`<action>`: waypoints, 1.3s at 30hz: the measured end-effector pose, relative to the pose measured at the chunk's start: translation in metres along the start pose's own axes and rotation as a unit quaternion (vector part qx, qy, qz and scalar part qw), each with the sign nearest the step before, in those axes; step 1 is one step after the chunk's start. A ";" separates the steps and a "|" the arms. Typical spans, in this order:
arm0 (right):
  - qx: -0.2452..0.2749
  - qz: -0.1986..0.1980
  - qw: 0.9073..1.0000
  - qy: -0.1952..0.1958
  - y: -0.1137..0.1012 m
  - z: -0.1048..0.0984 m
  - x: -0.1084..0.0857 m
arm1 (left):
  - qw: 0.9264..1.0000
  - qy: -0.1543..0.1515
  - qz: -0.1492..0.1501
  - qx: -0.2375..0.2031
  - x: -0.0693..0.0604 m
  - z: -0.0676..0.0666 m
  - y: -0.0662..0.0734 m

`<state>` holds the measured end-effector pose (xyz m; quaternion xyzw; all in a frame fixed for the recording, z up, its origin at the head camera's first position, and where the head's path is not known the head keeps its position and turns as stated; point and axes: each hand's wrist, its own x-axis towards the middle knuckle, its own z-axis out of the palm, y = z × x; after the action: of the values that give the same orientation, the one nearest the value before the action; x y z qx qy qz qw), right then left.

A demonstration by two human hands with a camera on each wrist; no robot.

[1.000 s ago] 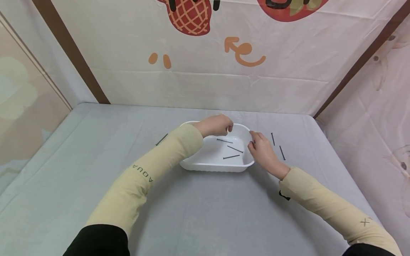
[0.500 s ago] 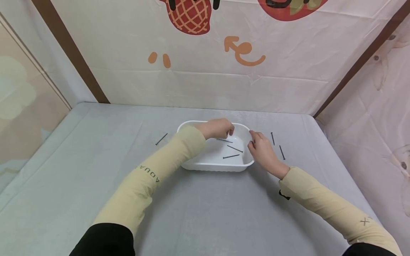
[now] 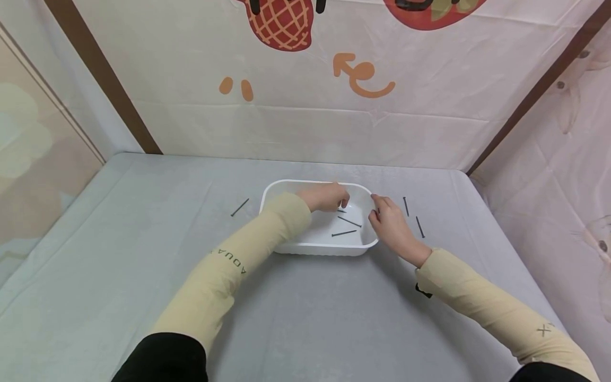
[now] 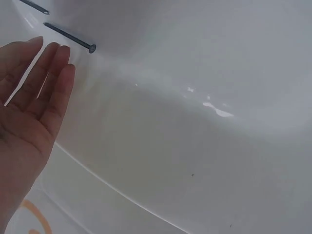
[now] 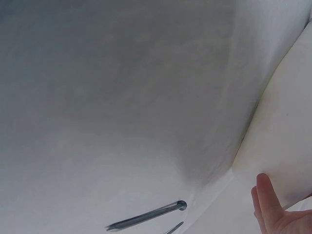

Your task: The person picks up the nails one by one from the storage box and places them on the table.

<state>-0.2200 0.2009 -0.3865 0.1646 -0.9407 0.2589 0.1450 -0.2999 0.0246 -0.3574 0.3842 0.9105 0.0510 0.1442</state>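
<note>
A white plastic tray (image 3: 320, 249) stands on the table with 3 dark nails in it. One nail (image 3: 341, 211) is partly covered by my left hand (image 3: 326, 197), which reaches over the tray from the left. In the left wrist view, the fingertips of that hand (image 4: 31, 97) hover beside a nail (image 4: 70, 36), with nothing between them. The other two nails, one slanting (image 3: 349, 221) and one nearer the front (image 3: 343, 233), lie just to its right. My right hand (image 3: 391, 223) holds the tray's right rim, fingers against the outer wall and thumb over the edge.
Two loose nails, a farther one (image 3: 406, 207) and a nearer one (image 3: 420, 226), lie right of the tray. Another nail (image 3: 240, 207) lies to its left. A grey cloth covers the table (image 3: 305, 307); a printed curtain (image 3: 296, 127) hangs behind it.
My left hand has come down and slightly toward me into the tray, over the farthest nail. The tray's left rim shows more now. My right hand has stayed on the rim.
</note>
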 end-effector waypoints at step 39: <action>-0.007 0.013 1.000 -0.009 0.001 0.001 0.000 | 0.996 0.043 0.024 0.079 0.001 0.014 0.005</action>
<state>-0.2206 0.2010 -0.3877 0.1538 -0.9458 0.2523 0.1347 -0.2928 0.0292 -0.3704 0.4136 0.9075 -0.0010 0.0734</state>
